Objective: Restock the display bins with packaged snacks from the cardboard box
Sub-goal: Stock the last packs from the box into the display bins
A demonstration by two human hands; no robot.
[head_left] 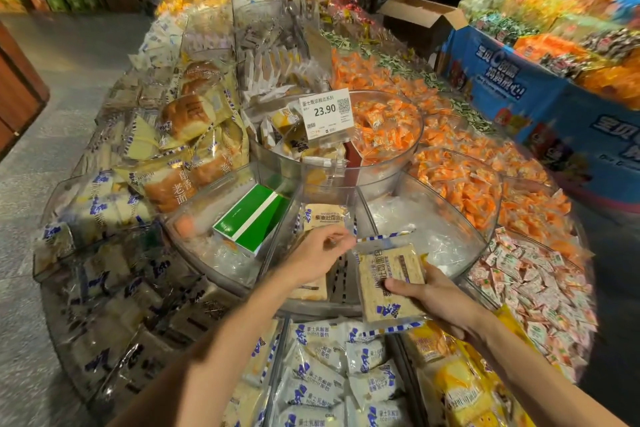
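Observation:
My right hand point(438, 300) grips a flat bread packet point(389, 282) with a blue checked edge, held above the front of the clear display bins. My left hand point(317, 258) hovers over a narrow wedge-shaped bin point(343, 291) with its fingers curled loosely; a similar beige packet point(323, 217) lies further back in that bin and another pale packet point(311, 289) shows just under the hand. I cannot tell whether the left fingers pinch anything. An open cardboard box point(420, 15) stands on the floor far behind the display.
A green and white box point(251, 218) lies in the bin to the left. A price sign point(325, 113) reading 23.90 stands on a round central bin point(391, 170). Orange packets point(460, 180) fill bins to the right, white bread packets point(325, 374) the front.

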